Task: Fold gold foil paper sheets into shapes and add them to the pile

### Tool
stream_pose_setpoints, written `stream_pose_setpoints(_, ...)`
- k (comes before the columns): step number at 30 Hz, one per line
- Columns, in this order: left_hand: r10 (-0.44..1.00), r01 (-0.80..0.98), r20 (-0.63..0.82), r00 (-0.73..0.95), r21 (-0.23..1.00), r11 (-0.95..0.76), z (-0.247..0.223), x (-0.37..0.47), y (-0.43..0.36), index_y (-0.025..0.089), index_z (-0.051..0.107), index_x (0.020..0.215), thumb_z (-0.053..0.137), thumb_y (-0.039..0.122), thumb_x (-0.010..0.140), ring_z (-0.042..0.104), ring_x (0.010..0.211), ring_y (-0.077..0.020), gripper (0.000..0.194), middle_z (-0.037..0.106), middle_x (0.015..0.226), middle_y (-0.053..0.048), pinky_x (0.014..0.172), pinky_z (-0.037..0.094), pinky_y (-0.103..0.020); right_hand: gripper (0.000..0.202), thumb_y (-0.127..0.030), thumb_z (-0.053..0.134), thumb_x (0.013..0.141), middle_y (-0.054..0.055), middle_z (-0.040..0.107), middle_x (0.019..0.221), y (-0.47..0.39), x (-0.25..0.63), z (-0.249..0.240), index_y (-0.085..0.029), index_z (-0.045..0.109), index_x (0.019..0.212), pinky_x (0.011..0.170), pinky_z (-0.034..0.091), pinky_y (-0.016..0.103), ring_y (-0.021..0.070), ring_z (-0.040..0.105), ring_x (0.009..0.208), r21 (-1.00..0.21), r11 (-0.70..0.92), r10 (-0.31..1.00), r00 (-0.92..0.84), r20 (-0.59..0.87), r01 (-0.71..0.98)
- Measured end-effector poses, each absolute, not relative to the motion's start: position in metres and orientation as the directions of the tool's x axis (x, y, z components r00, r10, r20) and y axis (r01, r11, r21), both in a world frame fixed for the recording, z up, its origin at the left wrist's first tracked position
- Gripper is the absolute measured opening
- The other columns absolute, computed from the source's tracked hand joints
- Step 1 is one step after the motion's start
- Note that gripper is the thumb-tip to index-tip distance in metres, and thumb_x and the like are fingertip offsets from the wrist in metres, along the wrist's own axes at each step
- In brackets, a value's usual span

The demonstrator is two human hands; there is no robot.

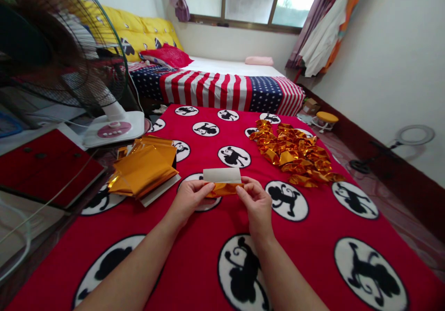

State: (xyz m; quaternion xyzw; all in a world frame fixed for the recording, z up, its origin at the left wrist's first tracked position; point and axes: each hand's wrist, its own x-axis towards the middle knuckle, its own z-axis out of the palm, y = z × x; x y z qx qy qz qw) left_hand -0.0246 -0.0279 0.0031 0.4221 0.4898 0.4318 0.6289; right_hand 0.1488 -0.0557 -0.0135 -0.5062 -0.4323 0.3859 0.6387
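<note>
Between my two hands is a sheet of gold foil paper (222,189), its gold near edge folded over and its pale grey-white side showing beyond. My left hand (191,197) pinches the left end of the fold with thumb and fingers. At the right end, my right hand (256,200) grips it the same way. To the left lies a stack of flat gold foil sheets (146,165), unevenly piled. Over on the right a heap of folded gold foil pieces (295,151) is spread on the red blanket (194,274).
A fan (114,128) stands at the left beside a dark red panel (48,162). Beyond the blanket is a bed with a striped and starred cover (215,91). A yellow stool (327,117) and a ring-shaped stand (415,135) are on the right floor.
</note>
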Motion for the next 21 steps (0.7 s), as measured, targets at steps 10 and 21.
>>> stream_pose_setpoints(10,0.977,-0.092,-0.133,0.167,0.984,0.15,0.0005,-0.0263,-0.0278,0.014,0.079,0.085,0.079,0.046,0.067,0.07,0.068,-0.017,0.037,0.077,0.08,-0.007,0.064,0.058,-0.024,0.024,-0.033,0.077,0.071,-0.002,0.061,0.064,-0.057,0.1476,-0.0109,-0.017,0.062,0.064,0.064,0.045,0.026,0.0125,0.053,0.062,-0.982,0.135,0.932,0.355,0.08,-0.133)
stream_pose_setpoints(21,0.981,-0.176,-0.171,0.087,0.967,0.184,0.0003,-0.0286,-0.0277,0.012,0.078,0.085,0.083,0.046,0.061,0.071,0.07,-0.02,0.041,0.078,0.083,-0.009,0.066,0.058,-0.027,0.026,-0.032,0.081,0.067,-0.002,0.062,0.063,-0.0587,0.1473,-0.0085,-0.017,0.061,0.061,0.063,0.045,0.026,0.0114,0.052,0.059,-0.981,0.123,0.914,0.402,0.052,-0.153)
